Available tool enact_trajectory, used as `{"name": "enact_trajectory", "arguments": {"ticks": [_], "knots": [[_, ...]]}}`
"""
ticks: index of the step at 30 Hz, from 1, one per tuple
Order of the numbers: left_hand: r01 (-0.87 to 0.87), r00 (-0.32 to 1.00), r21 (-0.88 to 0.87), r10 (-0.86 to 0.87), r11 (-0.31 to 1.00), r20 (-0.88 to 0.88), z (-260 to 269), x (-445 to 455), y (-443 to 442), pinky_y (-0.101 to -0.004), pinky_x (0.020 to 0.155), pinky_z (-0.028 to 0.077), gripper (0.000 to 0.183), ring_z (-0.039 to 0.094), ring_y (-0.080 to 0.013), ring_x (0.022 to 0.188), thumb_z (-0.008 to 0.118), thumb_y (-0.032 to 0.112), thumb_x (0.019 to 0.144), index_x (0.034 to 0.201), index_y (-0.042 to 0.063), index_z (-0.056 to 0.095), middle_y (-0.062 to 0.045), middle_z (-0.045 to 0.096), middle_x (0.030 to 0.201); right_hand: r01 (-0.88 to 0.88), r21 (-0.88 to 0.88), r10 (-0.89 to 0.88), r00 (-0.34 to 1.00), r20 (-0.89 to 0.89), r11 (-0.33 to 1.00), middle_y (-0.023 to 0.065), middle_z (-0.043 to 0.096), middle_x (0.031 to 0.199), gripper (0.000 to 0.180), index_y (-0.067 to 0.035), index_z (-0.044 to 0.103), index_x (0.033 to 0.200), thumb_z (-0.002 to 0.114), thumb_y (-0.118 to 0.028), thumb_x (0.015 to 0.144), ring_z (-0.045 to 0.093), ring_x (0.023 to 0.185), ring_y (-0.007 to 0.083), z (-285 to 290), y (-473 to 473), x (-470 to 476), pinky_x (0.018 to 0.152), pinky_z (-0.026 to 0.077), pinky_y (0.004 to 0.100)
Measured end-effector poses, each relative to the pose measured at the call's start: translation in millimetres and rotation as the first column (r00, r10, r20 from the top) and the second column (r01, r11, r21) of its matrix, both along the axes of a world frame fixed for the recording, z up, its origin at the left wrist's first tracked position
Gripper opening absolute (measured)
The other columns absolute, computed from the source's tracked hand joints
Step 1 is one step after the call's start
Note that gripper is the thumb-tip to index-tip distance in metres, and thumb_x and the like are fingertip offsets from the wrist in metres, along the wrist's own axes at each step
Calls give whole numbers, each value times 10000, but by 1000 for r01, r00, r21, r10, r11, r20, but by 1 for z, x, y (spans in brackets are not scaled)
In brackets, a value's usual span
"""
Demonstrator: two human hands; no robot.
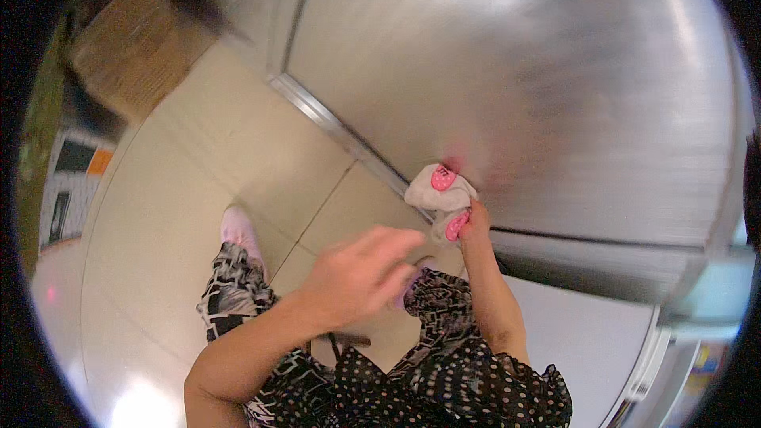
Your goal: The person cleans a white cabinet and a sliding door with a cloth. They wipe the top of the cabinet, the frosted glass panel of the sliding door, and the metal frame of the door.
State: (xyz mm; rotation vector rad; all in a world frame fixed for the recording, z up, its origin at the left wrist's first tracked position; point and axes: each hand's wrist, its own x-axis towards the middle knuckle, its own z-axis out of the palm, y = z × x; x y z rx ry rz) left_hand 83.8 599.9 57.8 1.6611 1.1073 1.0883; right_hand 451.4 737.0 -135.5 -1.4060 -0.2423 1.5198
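My right hand [477,227] grips a bunched white cloth [425,190] with pink dotted patches. The cloth is against or just in front of the lower part of a shiny metal panel [505,71], where a blurred pink reflection shows; whether they touch is hard to tell. To the left of the cloth, my left hand [362,276] hangs in the air in front of my body, blurred by motion. Its fingers reach out to the right with the thumb apart, and nothing shows in it.
A metal strip [315,110] edges the panel along the beige tiled floor [202,125]. A cardboard box [145,41] stands at upper left. My foot in a pale pink shoe [239,229] is on the tiles. At lower right is a white flat surface [576,333].
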Motion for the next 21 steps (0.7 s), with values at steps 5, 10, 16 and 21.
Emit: {"name": "enact_trajectory", "arguments": {"ticks": [5,10,16,21], "knots": [[-107,971,298,35,948,237,75,-4,-36,-315,734,496,389,627,-229,848,648,86,707,1081,24,560,-156,623,979,40,468,-383,639,667,883,110,566,1113,328,22,491,1189,519,-64,874,559,952,205,210,-45,9,840,452,324],[-55,878,612,-254,789,406,198,12,-93,-420,710,472,208,584,-317,833,551,157,836,1026,82,594,-193,615,976,-299,813,-751,318,579,500,138,559,1071,309,-13,527,1145,562,-114,855,547,986,257,350,-45,-8,827,459,371],[-150,789,767,-392,624,474,267,59,-114,-351,654,500,280,623,-258,742,568,91,800,1070,35,521,-189,633,949,-698,287,-733,-497,464,656,130,562,1023,286,-138,640,1016,641,-140,729,507,1005,303,343,-4,-45,813,436,400],[-156,765,789,-433,595,477,266,84,-136,-245,558,494,296,604,-168,588,669,-26,701,963,-123,571,-118,631,782,-806,227,-836,-510,203,546,74,590,900,147,-153,657,906,628,-146,761,574,768,248,392,-11,-14,626,473,355]]}}
